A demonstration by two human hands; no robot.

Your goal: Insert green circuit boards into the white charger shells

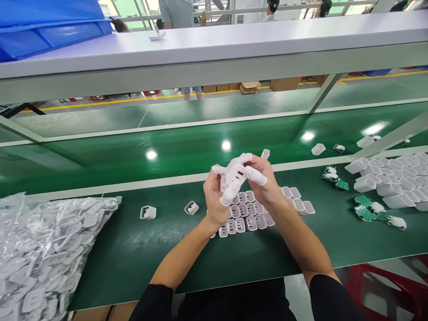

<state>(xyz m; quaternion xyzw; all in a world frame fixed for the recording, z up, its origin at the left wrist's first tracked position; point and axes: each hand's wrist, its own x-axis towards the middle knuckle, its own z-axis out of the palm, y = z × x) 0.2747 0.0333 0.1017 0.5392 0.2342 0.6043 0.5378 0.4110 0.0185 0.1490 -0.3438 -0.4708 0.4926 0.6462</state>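
Note:
Above the green bench, both hands hold a small white charger housing [238, 175] between their fingertips. Dark slots show on its face. My left hand [216, 196] is closed on its left side, and my right hand [264, 180] grips it from the right. White finger cots cover several fingertips and hide part of the housing. Below the hands, rows of white slotted covers [242, 210] lie on the bench, partly behind my hands. To the left of them are two white housings with dark parts inside, one nearer [191, 207] and one farther left [148, 212].
A clear bag of white covers [63, 249] fills the left side. At right lie stacked white housings [397, 178] and green circuit boards [366, 209]. A pale shelf [214, 47] with a blue bin [53, 31] crosses above. A red chair [384, 285] stands lower right. People are beyond.

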